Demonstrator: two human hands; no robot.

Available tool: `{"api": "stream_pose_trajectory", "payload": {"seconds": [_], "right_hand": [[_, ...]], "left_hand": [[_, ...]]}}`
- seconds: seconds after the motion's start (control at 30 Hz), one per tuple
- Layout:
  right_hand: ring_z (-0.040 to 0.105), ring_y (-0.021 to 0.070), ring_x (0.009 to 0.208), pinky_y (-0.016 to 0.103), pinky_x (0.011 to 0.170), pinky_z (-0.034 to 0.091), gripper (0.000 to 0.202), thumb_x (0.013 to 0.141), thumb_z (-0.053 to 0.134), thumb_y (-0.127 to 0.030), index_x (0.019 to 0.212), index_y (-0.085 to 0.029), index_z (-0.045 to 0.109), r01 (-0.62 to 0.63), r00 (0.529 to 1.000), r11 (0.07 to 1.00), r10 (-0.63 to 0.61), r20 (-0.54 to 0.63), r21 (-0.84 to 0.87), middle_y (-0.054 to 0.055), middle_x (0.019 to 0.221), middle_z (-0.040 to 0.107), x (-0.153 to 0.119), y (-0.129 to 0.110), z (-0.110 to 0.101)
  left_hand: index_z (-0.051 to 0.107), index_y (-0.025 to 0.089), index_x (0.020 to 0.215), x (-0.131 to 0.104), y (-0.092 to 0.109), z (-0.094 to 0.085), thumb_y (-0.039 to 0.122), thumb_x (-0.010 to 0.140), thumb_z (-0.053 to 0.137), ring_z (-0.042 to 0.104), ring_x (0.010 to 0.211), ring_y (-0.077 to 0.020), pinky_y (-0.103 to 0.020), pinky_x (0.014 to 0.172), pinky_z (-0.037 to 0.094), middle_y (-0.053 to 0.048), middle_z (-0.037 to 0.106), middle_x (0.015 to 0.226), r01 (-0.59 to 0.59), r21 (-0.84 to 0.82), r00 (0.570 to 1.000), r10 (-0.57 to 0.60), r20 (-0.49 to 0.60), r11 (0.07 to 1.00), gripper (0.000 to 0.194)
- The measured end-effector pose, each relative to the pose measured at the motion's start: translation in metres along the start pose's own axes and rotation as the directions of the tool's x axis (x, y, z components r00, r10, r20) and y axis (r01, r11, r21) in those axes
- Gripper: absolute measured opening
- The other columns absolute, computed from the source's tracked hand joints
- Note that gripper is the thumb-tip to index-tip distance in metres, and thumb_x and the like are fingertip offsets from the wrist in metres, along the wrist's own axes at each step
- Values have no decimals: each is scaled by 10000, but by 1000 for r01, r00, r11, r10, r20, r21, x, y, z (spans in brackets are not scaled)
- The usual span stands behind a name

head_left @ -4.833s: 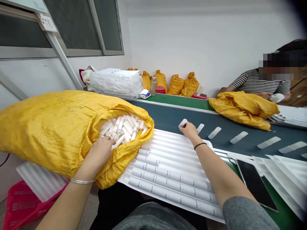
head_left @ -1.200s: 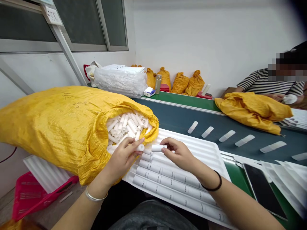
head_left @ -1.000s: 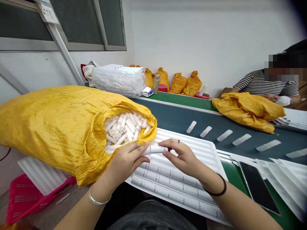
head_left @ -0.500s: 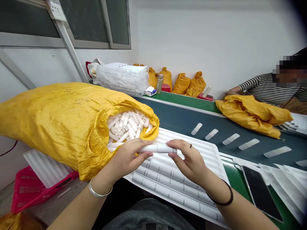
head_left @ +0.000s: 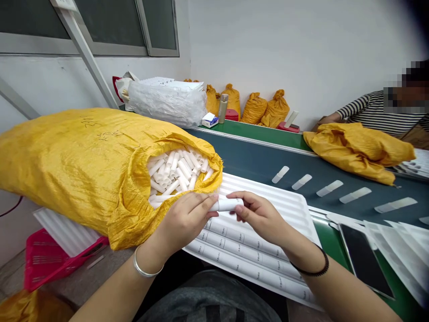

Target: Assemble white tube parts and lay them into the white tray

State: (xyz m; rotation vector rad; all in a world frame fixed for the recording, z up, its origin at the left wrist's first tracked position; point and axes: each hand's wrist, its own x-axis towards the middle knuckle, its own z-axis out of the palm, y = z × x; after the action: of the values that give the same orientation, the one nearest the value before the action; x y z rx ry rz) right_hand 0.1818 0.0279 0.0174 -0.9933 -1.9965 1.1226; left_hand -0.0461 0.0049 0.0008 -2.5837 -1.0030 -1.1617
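1. Lighting: bright, even, diffuse; source out of frame.
2. Window panes (head_left: 109,22): dark grey.
3. Highlights: soft sheen on yellow sack (head_left: 73,147) and plastic wrapping (head_left: 167,105).
4. Shadows: gentle, in sack folds.
5. Edges: upper-right corner blackened; wide-angle stretch toward the sides.
6. Focus: mostly sharp; right hand (head_left: 263,217), fingertips perhaps slightly motion-blurred.
7. Masking: coarse pixelation over a person's head (head_left: 410,87).

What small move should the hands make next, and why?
Probably a gentle inward press on the white tube: the left hand and right hand grip opposite ends, a seam shows between them, and whether it's fully closed is unclear.
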Motion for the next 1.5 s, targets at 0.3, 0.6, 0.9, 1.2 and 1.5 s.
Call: {"api": "stream_pose_trajectory", "payload": {"seconds": [0.3, 0.6, 0.9, 1.2, 1.5], "right_hand": [[607, 198, 966, 307, 838, 510, 340, 935, 530, -207, 1262, -116, 512, 515, 832, 656, -538, 136, -552, 131, 1051, 649, -15, -3, 5], [599, 248, 902, 321, 740, 434, 314, 901, 481, -228, 1168, -93, 577, -472, 882, 417, 202, -427, -777, 163, 999, 638, 81, 97, -74], [637, 155, 836, 339, 758, 531, 292, 914, 576, -396, 1011, -125, 628, -735, 622, 278, 640, -451, -619, 59, 983, 657, 89, 153, -129], [656, 264, 909, 340, 785, 468, 278, 901, 512, -319, 905, -132, 719, -383, 888, 540, 440, -137, -749, 151, 925, 703, 62, 79, -66], [649, 230, 955, 281, 832, 469, 183, 839, 608, -225, 965, -178, 732, 58, 962, 786, 121, 245, -615, 90, 1013, 700, 63, 60, 60]], "left_hand": [[413, 158, 1376, -7, 18, -2, 212, 925, 535, 639, 903, -192, -321, 800, 547, -103, 671, 1012, 123, -175, 984, -98, 146, 977, 469], [531, 94, 1299, -27, -58, 0, 237, 918, 439, 500, 1245, -308, -452, 1052, 408, -197, 527, 1327, 517, 353, 711, -621, 330, 780, 418], [451, 106, 1374, -21, -127, -7, 134, 876, 373, 453, 1238, -380, -532, 986, 389, -248, 449, 1359, 510, 625, 562, -779, 277, 591, 504], [694, 106, 983, -23, -133, 15, 153, 884, 385, 490, 1119, -372, -482, 900, 420, -231, 588, 1078, 451, 603, 584, -729, 358, 658, 327], [643, 188, 1164, -16, -103, -3, 135, 794, 520, 632, 865, -229, -347, 819, 484, -85, 685, 890, 537, 347, 669, -639, 380, 769, 393]]}}
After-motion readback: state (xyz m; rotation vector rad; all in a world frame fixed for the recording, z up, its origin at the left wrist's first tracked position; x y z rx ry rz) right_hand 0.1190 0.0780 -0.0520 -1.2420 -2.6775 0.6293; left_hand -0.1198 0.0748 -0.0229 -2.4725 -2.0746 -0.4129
